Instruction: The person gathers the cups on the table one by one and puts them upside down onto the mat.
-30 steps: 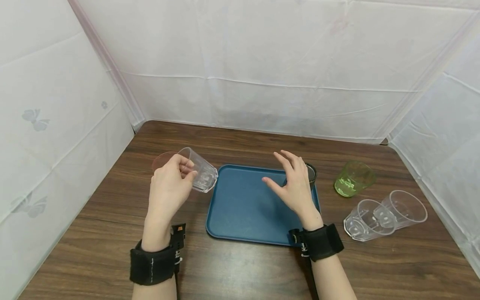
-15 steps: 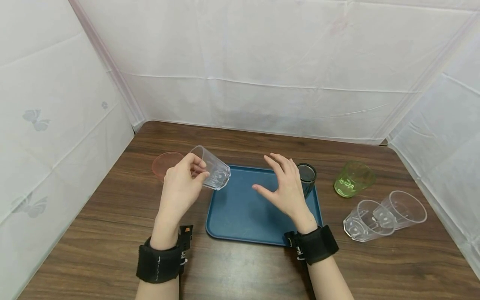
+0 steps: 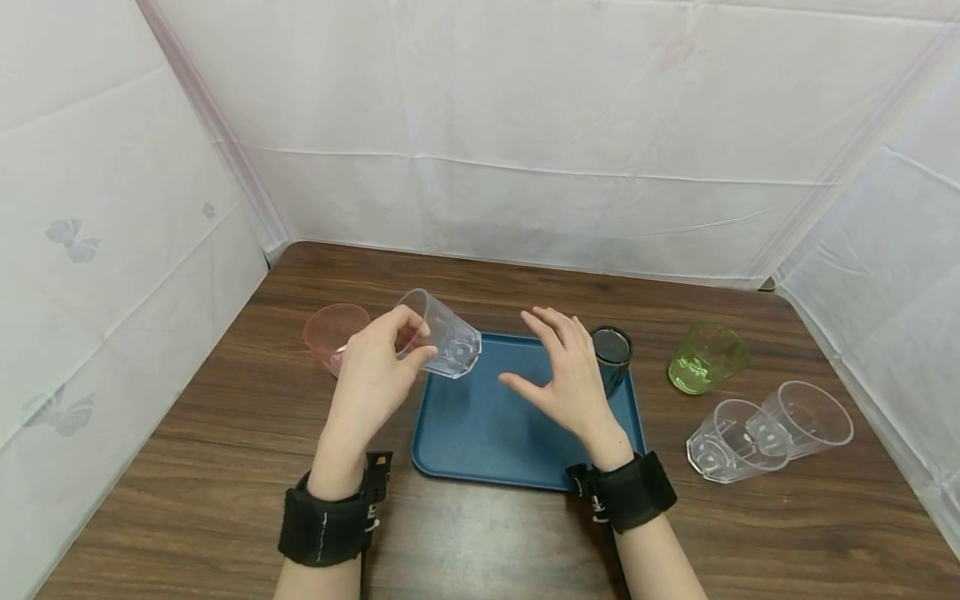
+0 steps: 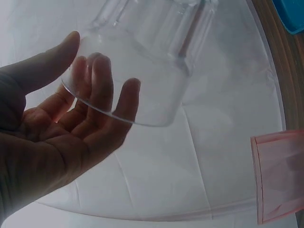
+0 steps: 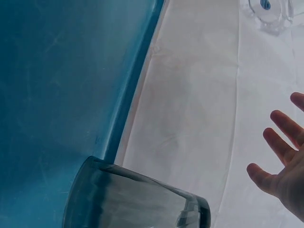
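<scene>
My left hand pinches a clear tumbler near its rim, between thumb and fingers. The tumbler is tilted, its faceted base pointing right over the left part of a blue tray. In the left wrist view the fingertips show through the clear wall of the tumbler. Above the right side of the tray, my right hand is held with fingers spread and nothing in it. Just beyond that hand, a dark tinted glass stands upright at the tray's back right corner, partly hidden by the hand.
A pink tumbler stands left of the tray, partly behind my left hand. Right of the tray, a green tumbler is on the wooden table. Two clear tumblers overlap nearer me. White sheets wall the back and sides.
My left hand has carried the clear tumbler rightward, from beside the tray to over its left edge, uncovering the pink tumbler. My right hand has shifted slightly left, showing more of the dark glass.
</scene>
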`<act>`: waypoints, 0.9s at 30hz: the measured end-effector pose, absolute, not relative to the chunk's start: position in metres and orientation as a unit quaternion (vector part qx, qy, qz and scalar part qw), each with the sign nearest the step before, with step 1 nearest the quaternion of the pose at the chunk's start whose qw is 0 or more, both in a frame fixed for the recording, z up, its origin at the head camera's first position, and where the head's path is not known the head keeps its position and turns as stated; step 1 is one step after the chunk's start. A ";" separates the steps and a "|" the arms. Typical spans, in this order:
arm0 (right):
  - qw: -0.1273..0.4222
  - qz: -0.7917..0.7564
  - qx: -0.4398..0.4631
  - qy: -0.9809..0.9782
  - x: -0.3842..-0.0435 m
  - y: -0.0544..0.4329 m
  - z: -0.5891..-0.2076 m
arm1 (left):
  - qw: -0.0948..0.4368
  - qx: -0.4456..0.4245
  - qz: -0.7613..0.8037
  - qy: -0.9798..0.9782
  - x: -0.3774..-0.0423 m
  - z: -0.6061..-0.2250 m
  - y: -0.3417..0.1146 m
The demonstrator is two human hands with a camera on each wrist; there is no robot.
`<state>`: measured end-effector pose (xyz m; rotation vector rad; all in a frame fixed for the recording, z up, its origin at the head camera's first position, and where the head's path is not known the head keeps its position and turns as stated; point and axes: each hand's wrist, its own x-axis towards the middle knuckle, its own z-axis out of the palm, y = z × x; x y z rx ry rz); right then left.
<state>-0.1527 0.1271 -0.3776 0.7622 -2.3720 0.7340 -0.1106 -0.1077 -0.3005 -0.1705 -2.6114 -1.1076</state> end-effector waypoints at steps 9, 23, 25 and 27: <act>0.254 0.282 0.306 -0.873 -0.149 0.123 -0.372 | 0.140 -0.131 -0.383 -0.904 -0.108 -0.299 -0.103; 0.220 0.291 0.313 -0.877 -0.141 0.118 -0.370 | 0.127 -0.160 -0.388 -0.899 -0.107 -0.301 -0.096; 0.212 0.300 0.315 -0.875 -0.141 0.117 -0.370 | 0.123 -0.164 -0.393 -0.896 -0.107 -0.302 -0.095; 0.203 0.308 0.315 -0.874 -0.140 0.116 -0.370 | 0.120 -0.170 -0.399 -0.893 -0.107 -0.302 -0.094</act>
